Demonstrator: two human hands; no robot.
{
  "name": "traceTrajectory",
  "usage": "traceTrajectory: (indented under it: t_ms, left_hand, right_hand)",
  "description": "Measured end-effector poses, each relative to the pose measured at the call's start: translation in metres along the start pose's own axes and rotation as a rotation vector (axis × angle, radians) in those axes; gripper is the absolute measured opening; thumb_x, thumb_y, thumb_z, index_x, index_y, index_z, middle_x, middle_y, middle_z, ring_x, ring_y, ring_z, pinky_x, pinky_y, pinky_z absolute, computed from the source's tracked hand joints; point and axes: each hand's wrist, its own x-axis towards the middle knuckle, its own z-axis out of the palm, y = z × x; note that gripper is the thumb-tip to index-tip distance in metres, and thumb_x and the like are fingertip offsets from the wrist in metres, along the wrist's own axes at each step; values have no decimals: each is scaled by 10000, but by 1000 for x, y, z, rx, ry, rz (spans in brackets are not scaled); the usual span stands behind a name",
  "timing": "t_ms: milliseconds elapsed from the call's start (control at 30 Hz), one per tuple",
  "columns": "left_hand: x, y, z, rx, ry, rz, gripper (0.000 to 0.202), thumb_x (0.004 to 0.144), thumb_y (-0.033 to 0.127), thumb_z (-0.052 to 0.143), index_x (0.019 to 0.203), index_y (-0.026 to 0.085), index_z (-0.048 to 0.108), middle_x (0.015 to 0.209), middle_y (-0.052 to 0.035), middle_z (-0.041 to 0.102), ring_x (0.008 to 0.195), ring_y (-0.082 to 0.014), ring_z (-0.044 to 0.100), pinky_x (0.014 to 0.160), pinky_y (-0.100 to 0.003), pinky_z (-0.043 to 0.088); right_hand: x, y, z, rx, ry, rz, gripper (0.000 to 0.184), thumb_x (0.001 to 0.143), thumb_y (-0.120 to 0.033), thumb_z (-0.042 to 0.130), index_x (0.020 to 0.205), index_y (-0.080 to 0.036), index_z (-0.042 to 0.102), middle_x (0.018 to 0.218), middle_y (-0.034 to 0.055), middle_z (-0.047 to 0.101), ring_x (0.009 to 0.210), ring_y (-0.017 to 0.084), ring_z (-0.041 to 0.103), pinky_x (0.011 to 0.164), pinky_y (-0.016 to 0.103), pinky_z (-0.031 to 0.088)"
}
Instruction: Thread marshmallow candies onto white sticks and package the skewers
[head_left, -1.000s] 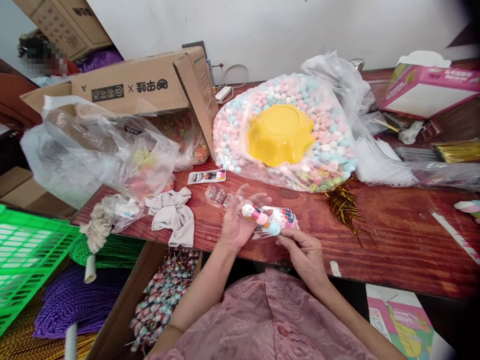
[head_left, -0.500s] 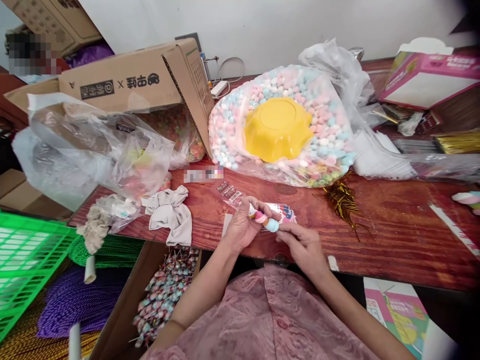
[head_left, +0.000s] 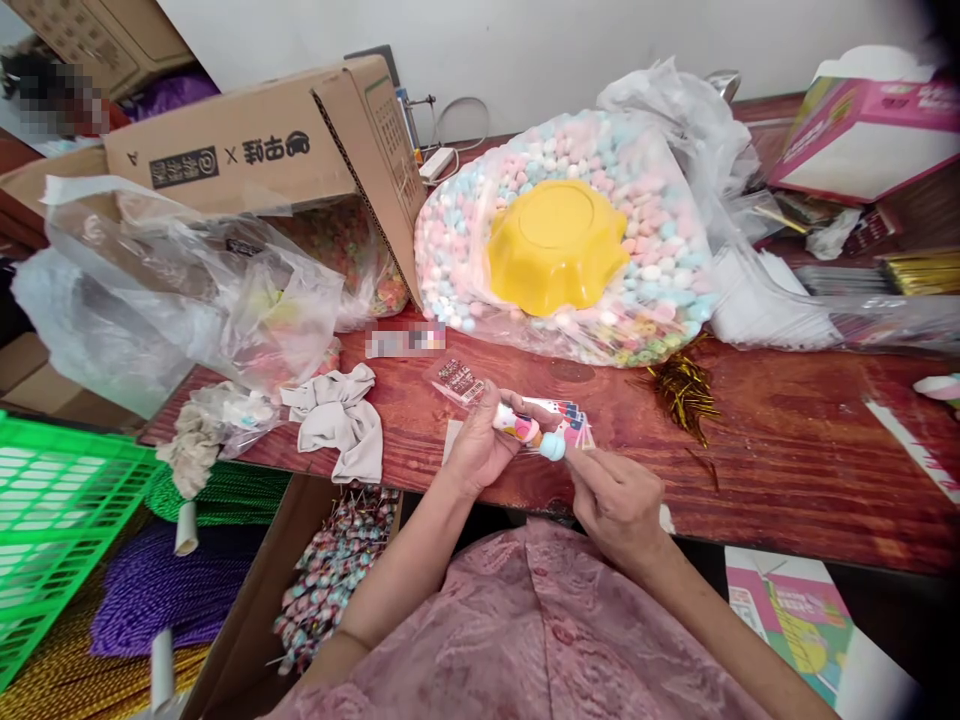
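My left hand (head_left: 480, 445) is closed around a small skewer of marshmallow-like sweets (head_left: 525, 428), white, pink and pale blue, held just above the table's front edge. Its light-blue end points toward my right hand (head_left: 619, 500). That hand is closed in a pinch close beside the blue end; whatever lies between its fingertips is too small to make out. Behind the left fingers lie several printed cards (head_left: 574, 420), partly covered by the hand. A clear packet with a dark label (head_left: 455, 380) lies just beyond my left hand.
A big clear bag of pastel marshmallows (head_left: 667, 225) carries an upturned yellow bowl (head_left: 555, 245). Left of it stands a cardboard box (head_left: 232, 140) with plastic bags. A grey cloth (head_left: 341, 420), gold tinsel (head_left: 682, 390) and a box of wrapped skewers (head_left: 337, 570) are nearer.
My right hand has shifted slightly right and its fingers have curled more. In my left hand the skewer now shows more of its white and pink part. The camera view has shifted slightly.
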Motion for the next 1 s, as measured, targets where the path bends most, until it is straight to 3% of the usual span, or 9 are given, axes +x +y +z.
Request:
traceTrajectory:
  t_ms: [233, 300, 367, 500, 633, 733, 800, 900, 1000]
  left_hand:
    - [-5, -3, 7, 25, -96, 49, 544, 720, 716, 664, 745, 185, 547, 702, -64, 694, 992, -327, 691, 858, -450, 520]
    - [-4, -3, 5, -4, -131, 1, 561, 709, 728, 660, 736, 180, 545, 713, -79, 705, 1006, -338, 689, 857, -455, 520]
    - [-3, -4, 5, -32, -126, -39, 549, 721, 706, 670, 723, 171, 548, 735, -88, 716, 989, -331, 695, 857, -453, 524]
    - [2, -11, 6, -67, 32, 21, 429, 758, 563, 740, 757, 166, 578, 744, -61, 714, 886, -271, 711, 849, -432, 540]
    - [5, -16, 8, -40, 223, 206, 291, 753, 368, 796, 794, 176, 581, 726, -2, 695, 730, -181, 693, 818, -363, 547]
    - [5, -18, 10, 19, 199, 232, 327, 728, 375, 814, 759, 168, 562, 645, 14, 651, 635, -162, 668, 775, -343, 545]
    - [4, -20, 12, 10, 173, 220, 358, 711, 395, 824, 749, 172, 548, 629, 22, 633, 628, -164, 665, 766, -342, 542]
    - [1, -22, 15, 11, 146, 180, 382, 709, 421, 820, 703, 164, 538, 626, 13, 612, 668, -181, 673, 760, -339, 537]
    - [-2, -22, 16, 45, 92, 152, 378, 730, 435, 801, 664, 154, 557, 615, 0, 602, 685, -191, 674, 720, -316, 525]
  right_hand:
    - [10, -9, 2, 714, -189, 521, 204, 887, -268, 551, 728, -181, 645, 570, -13, 598, 505, 119, 535, 497, 222, 423]
    - [9, -8, 0, 642, -119, 454, 170, 883, -244, 559, 775, -180, 673, 613, -5, 634, 536, 124, 565, 529, 229, 439]
    - [7, -8, -2, 422, -38, 246, 167, 886, -187, 546, 858, -183, 711, 695, 19, 688, 595, 132, 604, 586, 244, 448]
    - [6, -10, -6, -5, 47, -153, 259, 858, -54, 509, 970, -150, 721, 774, 57, 726, 637, 142, 609, 615, 280, 406]
    - [6, -8, -5, -110, 53, -193, 281, 849, -31, 496, 979, -151, 715, 798, 54, 736, 642, 143, 609, 610, 287, 398]
    - [5, -7, 1, -51, 40, -96, 257, 866, -66, 505, 972, -157, 720, 783, 59, 729, 658, 154, 627, 638, 280, 431]
    - [5, -8, 6, 120, 4, 66, 224, 892, -124, 514, 977, -173, 716, 784, 48, 725, 662, 153, 632, 652, 268, 456]
    - [10, -14, 10, 479, -137, 378, 187, 913, -227, 519, 826, -187, 680, 699, 11, 676, 612, 135, 595, 609, 240, 461]
    - [16, -19, 11, 671, -236, 523, 246, 891, -260, 516, 681, -180, 615, 615, -4, 607, 566, 122, 536, 562, 227, 430]
